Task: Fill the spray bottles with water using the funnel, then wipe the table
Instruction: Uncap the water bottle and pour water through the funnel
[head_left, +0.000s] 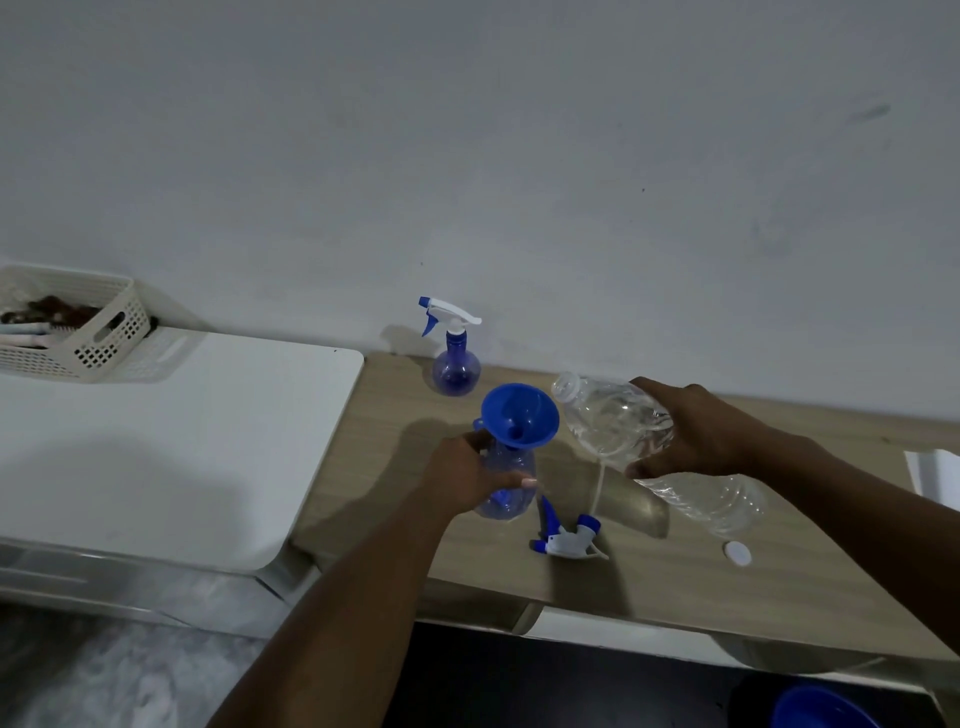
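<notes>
Head view. The left hand (467, 467) grips the open spray bottle (501, 508), fingers curled round its body, and it stands upright on the wooden table (675, 587). The blue funnel (519, 415) sits in its neck, just above the grip. The right hand (696, 431) clasps the clear water bottle (608, 421) about its middle. It is uncapped and tilted, with its mouth just beside the funnel's right rim. A detached sprayer head (569, 538) and white cap (738, 553) lie on the table nearby. The second spray bottle (454, 348) stands by the wall, sprayer fitted.
</notes>
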